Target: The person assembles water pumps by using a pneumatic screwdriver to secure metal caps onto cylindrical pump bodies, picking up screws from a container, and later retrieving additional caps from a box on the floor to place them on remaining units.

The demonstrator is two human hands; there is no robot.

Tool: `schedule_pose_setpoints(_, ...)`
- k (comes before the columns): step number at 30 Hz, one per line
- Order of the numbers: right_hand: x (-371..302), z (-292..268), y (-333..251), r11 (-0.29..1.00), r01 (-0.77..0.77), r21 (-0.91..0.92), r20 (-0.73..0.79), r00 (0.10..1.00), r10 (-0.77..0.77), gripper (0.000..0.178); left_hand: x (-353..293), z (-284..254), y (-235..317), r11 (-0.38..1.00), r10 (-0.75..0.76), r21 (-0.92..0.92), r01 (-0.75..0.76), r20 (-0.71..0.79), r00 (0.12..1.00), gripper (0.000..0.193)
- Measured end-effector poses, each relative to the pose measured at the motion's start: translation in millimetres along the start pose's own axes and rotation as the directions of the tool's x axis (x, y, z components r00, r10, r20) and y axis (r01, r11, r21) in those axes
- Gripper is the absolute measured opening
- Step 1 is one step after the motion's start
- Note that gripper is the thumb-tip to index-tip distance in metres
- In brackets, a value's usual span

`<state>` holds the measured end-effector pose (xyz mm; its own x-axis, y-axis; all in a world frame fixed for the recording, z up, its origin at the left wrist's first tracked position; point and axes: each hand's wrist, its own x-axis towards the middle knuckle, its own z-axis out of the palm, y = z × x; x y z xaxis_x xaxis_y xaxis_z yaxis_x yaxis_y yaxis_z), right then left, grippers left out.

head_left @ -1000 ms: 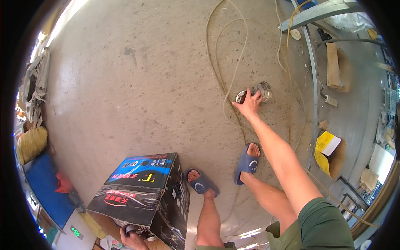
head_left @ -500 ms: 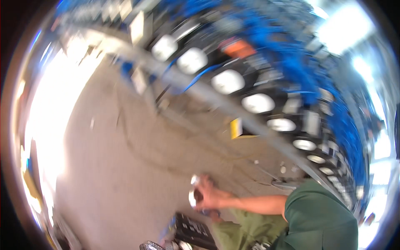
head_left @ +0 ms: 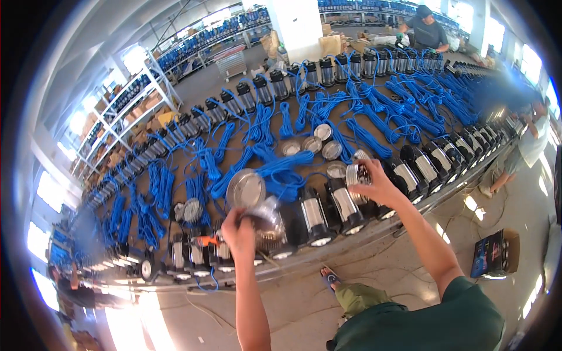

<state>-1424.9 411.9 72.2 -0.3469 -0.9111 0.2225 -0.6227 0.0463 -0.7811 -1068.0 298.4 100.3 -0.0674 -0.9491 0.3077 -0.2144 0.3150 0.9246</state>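
Note:
My left hand (head_left: 239, 234) is closed on a shiny round metal cover (head_left: 266, 215), blurred by motion, above the near row of pumps. Just beyond it, a wide round metal piece (head_left: 246, 188) sits by the blue cables; whether it touches my hand I cannot tell. Fingers of my right hand (head_left: 377, 186) wrap round a ridged, shiny metal cover (head_left: 355, 174), held over the near row. Under and between the hands stand pumps with silver bodies and black ends, such as this pump (head_left: 314, 212). Several loose metal covers (head_left: 322, 132) lie farther in on the table.
Coiled blue cables (head_left: 374, 126) fill the table between two pump rows. An orange tool (head_left: 206, 240) lies at the near left. An open carton (head_left: 510, 251) stands on the floor at right. One person (head_left: 426, 29) is across the table, another (head_left: 533, 131) at the right end.
The view has swung up from the floor to the table. One hand, low over the floor with shiny metal pieces before, is no longer there; both hands are now raised over the pumps.

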Motion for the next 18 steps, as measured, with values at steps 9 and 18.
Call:
schedule_pose_setpoints(9, 184.5, 126.2, 123.2, 0.987, -0.103, -0.125, 0.081, 0.99, 0.113, 0.097, 166.2, 155.6, -143.9, 0.821, -0.065, 0.553, -0.139, 0.333, 0.941, 0.046)
schedule_pose_setpoints(18, 330.3, 186.9, 177.5, 0.701, -0.428, -0.571, -0.191, 0.899, 0.393, 0.112, 176.8, 84.0, -180.2, 0.947, -0.153, 0.322, -0.006, 0.468, 0.87, 0.029)
